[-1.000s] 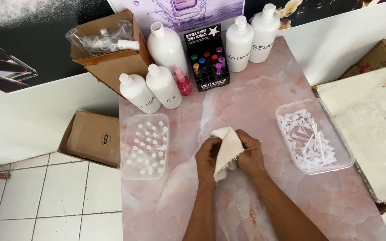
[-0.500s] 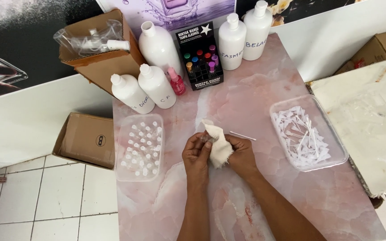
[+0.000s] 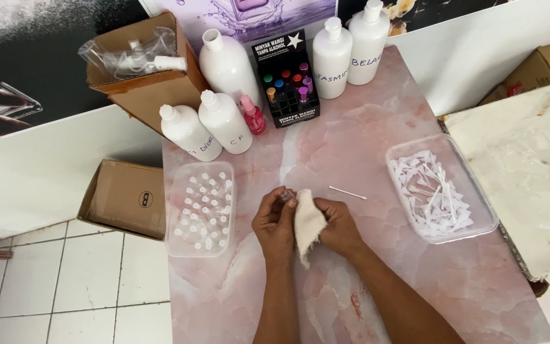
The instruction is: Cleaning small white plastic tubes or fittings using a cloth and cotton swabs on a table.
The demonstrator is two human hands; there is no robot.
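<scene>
Vial (image 3: 286, 194) | pinched in L hand (image 3: 275, 220) fingers | cloth (image 3: 308, 223) clamped by R hand (image 3: 338, 226) fingers, touching vial

Cream cloth (image 3: 308, 224), small clear vial (image 3: 286, 195), both held

Small vial (image 3: 286, 195) mostly hidden between fingers (image 3: 275, 207) and cloth (image 3: 307, 223)

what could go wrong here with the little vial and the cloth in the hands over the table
The small clear vial, pinched in the left hand beside the cloth, might slip onto the hard pink table. The right hand could nudge the loose thin stick.
</scene>
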